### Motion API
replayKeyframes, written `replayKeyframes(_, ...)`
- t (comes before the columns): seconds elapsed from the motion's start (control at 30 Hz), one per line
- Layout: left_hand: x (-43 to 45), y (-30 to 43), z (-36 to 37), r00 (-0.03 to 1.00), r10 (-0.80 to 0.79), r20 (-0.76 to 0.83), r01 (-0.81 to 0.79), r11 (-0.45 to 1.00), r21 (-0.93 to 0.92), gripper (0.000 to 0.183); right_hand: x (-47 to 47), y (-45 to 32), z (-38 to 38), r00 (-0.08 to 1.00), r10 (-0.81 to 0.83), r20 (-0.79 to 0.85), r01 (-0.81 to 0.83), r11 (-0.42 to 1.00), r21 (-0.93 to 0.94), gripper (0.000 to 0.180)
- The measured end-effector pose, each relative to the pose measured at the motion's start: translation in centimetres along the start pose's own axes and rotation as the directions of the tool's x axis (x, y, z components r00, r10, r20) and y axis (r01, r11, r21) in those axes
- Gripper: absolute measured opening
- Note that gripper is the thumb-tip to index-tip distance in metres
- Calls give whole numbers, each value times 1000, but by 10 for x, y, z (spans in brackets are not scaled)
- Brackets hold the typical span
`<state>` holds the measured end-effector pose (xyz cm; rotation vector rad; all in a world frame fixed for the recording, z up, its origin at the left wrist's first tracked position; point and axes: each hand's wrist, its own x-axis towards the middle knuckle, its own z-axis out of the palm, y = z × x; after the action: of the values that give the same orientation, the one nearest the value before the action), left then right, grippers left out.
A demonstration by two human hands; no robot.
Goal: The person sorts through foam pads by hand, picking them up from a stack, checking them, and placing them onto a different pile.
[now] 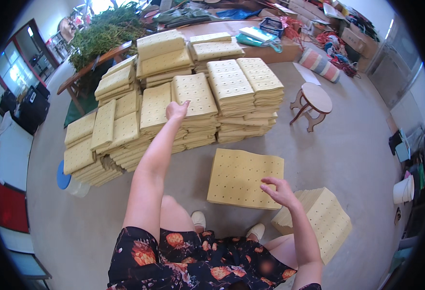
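My left hand (pixel 176 110) reaches out to the far pile and rests against a folded yellow perforated sheet (pixel 194 92) on top. Its fingers are partly hidden, so whether they grip the sheet's edge is unclear. Just left of that hand lies another folded perforated sheet (pixel 155 108). My right hand (pixel 280 192) hovers by the near right corner of a flat stack of perforated sheets (pixel 243 174) on the floor, thumb and fingers apart with nothing between them. Beside my right forearm stands a second stack of unfolded sheets (pixel 328 221), with a wavy top.
Folded sheets fill several piles (pixel 234 79) ahead. A small wooden stool (pixel 316 98) stands to their right, a blue-lidded tub (pixel 64 175) at their left end. Behind are a wooden bench (pixel 96 67), cut greenery (pixel 107 32) and a striped roll (pixel 319 65). A white bucket (pixel 403 189) sits far right.
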<state>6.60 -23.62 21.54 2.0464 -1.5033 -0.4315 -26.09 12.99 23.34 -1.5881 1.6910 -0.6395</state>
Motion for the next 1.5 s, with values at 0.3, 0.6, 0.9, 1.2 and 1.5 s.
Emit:
replayKeyframes(0.3,-10,-2,-60,835,123,536,418,492,-764,42,20,-9,28,997,-75,-22,77,917,390,37)
replayKeyframes(0.6,-215,5,-118,623,387,679,635,256,-729,40,30,-32,20,977,110,-185,107,497,861,39)
replayKeyframes(0.9,-308,39,-93,467,492,735,551,488,-677,39,-8,-29,-19,956,210,-203,63,530,846,55)
replayKeyframes(1.2,-342,39,-43,297,547,782,867,188,-461,64,-31,-41,-22,994,-101,-38,10,-264,965,68)
replayKeyframes(1.5,-279,36,-25,468,475,745,686,337,-645,38,-13,33,-31,974,119,-195,201,-39,979,72)
